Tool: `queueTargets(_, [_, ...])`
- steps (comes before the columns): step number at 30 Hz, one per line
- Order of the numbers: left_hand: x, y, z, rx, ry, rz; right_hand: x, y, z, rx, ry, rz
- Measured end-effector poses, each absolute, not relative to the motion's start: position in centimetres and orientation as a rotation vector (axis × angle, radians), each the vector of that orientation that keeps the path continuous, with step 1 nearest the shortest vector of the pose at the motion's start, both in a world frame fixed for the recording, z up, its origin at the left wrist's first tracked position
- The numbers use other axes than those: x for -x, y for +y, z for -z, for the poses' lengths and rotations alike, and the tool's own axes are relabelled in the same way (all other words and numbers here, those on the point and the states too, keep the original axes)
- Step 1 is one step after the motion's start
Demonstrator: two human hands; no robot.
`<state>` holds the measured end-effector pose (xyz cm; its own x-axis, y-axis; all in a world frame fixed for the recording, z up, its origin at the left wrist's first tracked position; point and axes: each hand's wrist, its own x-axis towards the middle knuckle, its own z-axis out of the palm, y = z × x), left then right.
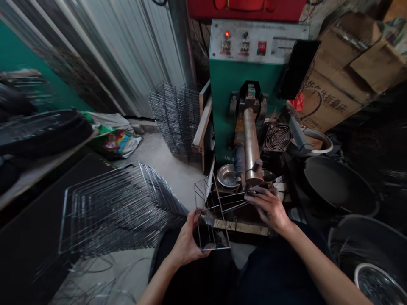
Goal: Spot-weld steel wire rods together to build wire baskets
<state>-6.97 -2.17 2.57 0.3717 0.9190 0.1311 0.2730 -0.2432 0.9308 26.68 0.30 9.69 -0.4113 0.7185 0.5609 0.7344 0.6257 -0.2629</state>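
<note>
- The wire frame (221,212), an open box shape of thin metal rods, is at the lower centre of the frame, its far end just below the tip of the metal cylinder (251,144).
- The left hand (187,241) grips the frame's near left end, thumb up and fingers curled underneath.
- The right hand (270,207) sits right of centre, fingers bent at the frame's far end; whether they pinch it I cannot tell.
- The frame looks light and fairly stiff along its rods, though a hard squeeze could probably bend it.
- Bare metal is likely smooth, and rod ends may scratch; the corners, where rods cross, seem the best place to take hold, with fingers clear of the cylinder tip.
- Similar pieces lie in a wire stack (127,207) at the lower left; their rods look apt to snag each other.
- On the green machine (222,114), upper centre, the control panel (237,53) carries a line of characters too small to read, two small counters and a lit red lamp (227,34).
- The cardboard box (337,91), upper right, bears large Chinese characters, apparently including "折叠".
- Print on the colourful bag (116,142), left of centre, is illegible.
</note>
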Motion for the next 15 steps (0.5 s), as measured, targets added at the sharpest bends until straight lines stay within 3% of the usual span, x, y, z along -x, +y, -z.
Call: queueTargets(15, [7.3,-1.5,-4.2,-1.812,1.169,-0.842,-26.5,0.5,-9.8,1.21,-2.098,0.059])
